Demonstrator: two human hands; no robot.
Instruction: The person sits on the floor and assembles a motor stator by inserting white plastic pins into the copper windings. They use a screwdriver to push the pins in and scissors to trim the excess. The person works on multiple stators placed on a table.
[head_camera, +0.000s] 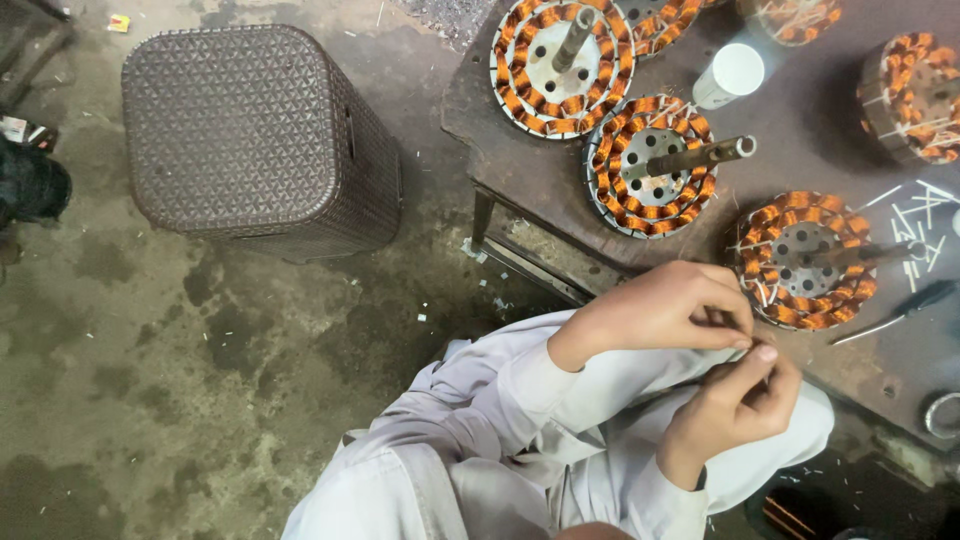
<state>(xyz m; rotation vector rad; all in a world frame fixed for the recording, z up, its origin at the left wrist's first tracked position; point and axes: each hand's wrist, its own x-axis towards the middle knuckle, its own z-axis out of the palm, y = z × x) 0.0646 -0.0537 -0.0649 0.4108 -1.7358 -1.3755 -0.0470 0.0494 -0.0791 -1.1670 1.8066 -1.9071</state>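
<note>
My left hand (655, 308) and right hand (735, 405) meet over my lap, fingertips pinched together on something too small to make out, right beside the nearest copper-wound stator (805, 260) at the edge of the dark workbench (540, 170). Two more stators (652, 165) sit further along it, and a brown woven stool (250, 135) stands on the floor.

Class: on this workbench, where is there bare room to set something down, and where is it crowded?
Bare bench lies between the white cup, middle stator and right-edge stator. It is crowded at the near stator by both hands, among scattered white strips.
</note>
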